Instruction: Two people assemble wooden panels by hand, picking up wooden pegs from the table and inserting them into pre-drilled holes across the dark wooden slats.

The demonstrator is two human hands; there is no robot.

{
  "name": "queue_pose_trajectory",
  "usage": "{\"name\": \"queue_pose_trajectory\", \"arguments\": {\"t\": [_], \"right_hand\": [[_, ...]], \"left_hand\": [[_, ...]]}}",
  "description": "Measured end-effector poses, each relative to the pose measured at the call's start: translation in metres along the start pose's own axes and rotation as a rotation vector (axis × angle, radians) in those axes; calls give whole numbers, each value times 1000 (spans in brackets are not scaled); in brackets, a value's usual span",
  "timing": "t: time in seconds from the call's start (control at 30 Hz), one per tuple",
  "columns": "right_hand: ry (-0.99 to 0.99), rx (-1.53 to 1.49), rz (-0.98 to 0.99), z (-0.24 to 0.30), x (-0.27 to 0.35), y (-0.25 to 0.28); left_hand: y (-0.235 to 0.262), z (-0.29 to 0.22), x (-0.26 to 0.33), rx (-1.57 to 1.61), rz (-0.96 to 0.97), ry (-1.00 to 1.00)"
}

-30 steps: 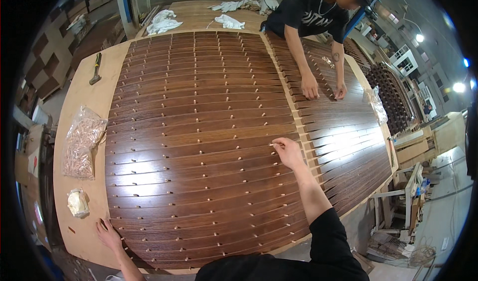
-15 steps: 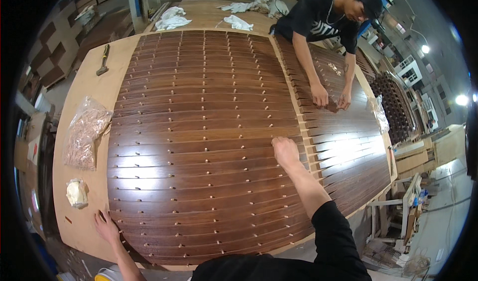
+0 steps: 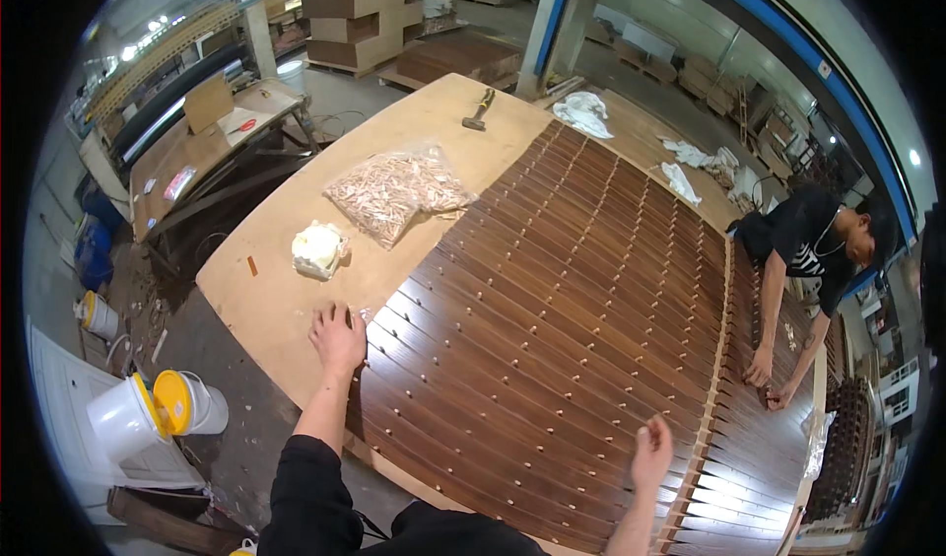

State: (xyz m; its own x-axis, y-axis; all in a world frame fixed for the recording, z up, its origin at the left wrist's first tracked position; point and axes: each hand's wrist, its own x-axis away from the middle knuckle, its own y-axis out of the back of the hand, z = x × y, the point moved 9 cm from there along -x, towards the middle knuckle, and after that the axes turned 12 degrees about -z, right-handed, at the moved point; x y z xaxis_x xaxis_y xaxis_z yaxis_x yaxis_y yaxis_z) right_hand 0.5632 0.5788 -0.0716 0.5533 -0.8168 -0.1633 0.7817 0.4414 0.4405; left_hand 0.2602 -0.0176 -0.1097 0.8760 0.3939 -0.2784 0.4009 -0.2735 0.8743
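Dark brown wooden planks [image 3: 552, 310] lie side by side in a wide sheet, with rows of short pale wooden pegs standing up between them. My left hand [image 3: 338, 339] rests at the planks' left edge on the pale board [image 3: 266, 310], fingers bent but apart. Over the planks' lower right part is my right hand [image 3: 650, 454], its fingers curled together; what they hold, if anything, is hidden. Beyond my left hand are a crumpled pale lump in wrapping [image 3: 319, 250] and a clear bag of wooden pegs [image 3: 399, 191].
A hammer [image 3: 480, 109] lies on the board's far end. Across a pale strip [image 3: 711, 398], a co-worker [image 3: 810, 260] bends over more planks with both hands on them. White cloths [image 3: 583, 114] lie behind. White buckets with yellow lids [image 3: 192, 403] stand at lower left.
My view has swung to the left. My right hand has drawn back toward me from the middle of the planks. My left hand's fingers, spread before, are now more bent.
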Motion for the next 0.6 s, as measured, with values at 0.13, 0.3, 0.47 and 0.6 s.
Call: {"name": "queue_pose_trajectory", "arguments": {"t": [0.13, 0.3, 0.47, 0.6], "right_hand": [[33, 148, 96, 13, 76, -51], [336, 479, 60, 33, 119, -74], [373, 624, -37, 48, 123, -85], [371, 671, -96, 49, 124, -86]], "left_hand": [[-8, 9, -3, 23, 33, -75], [0, -5, 1, 51, 81, -210], [-9, -35, -17, 405, 154, -434], [-37, -110, -60, 553, 204, -397]]}}
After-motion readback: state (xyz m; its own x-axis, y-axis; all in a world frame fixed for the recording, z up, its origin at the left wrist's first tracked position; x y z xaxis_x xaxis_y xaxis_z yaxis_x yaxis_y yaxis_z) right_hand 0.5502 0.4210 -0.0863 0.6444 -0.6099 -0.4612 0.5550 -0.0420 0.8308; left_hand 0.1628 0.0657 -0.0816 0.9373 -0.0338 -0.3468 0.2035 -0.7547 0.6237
